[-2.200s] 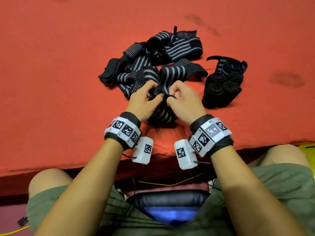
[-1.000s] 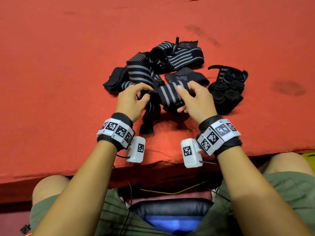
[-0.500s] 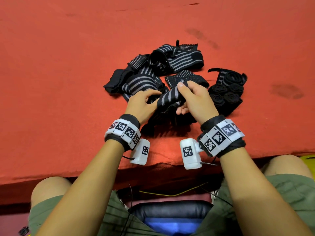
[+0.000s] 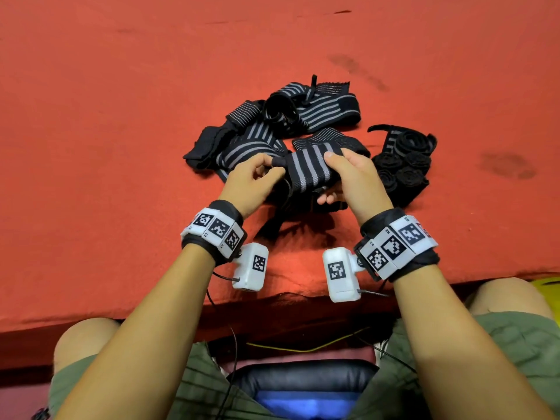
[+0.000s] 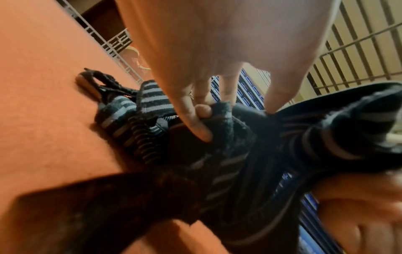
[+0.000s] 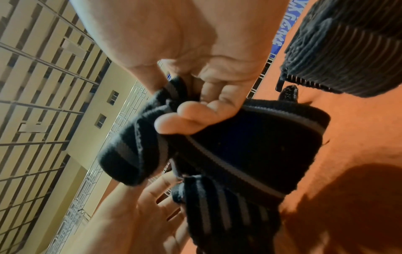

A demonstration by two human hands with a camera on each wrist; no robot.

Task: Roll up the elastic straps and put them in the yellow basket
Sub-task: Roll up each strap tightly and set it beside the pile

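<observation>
Left hand (image 4: 253, 180) pinches one end of a striped strap (image 4: 306, 169), thumb and forefinger curled on the folded black tip; the left wrist view confirms the pinch on the cloth. Right hand (image 4: 351, 180) grasps the same strap on its other side, thumb on top, fingers (image 6: 185, 120) curled beneath. Strap is held up off the red table (image 4: 121, 116), stretched short between both hands; its loose tail (image 4: 272, 225) droops to the cloth near the table's near edge.

Just beyond the hands: a heap of unrolled straps (image 4: 272, 128), black with grey stripes, tangled, lying about mid-width of the table. Beside the right hand, toward the right edge: a cluster of rolled straps (image 4: 403, 165), all black, packed touching one another, one tail curling out at the back.

Yellow basket (image 4: 548, 287): only a sliver shows, below the table's near edge at far right, beside the person's knee. Contents cannot be seen.

Both wrists wear bands with square printed markers (image 4: 215, 228).
</observation>
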